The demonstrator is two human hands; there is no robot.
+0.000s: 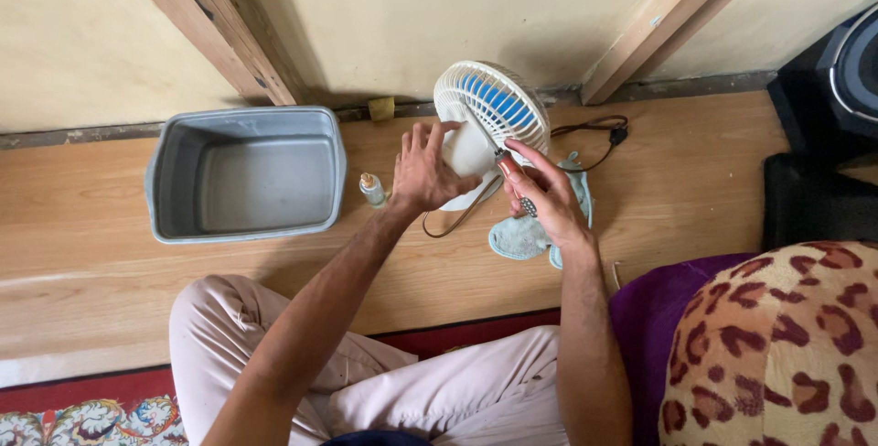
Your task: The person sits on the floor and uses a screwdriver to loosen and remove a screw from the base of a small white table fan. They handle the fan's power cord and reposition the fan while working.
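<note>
A small white plastic table fan with blue blades (489, 103) stands on the wooden floor, its grille facing away toward the wall. The left hand (422, 171) lies spread flat against its rear housing. The right hand (547, 197) grips a brown-handled screwdriver (514, 181), its long axis slanting up-left into the fan; the tip seems hidden. Left of the fan sit a small clear bottle (372, 189) and a grey plastic tub (245, 174).

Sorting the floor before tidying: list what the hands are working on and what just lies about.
In hand:
small white fan
screwdriver, in the right hand
left hand, steadying the fan's back

Lying about:
grey tub
small bottle
blue cloth
leopard-print cushion
</note>
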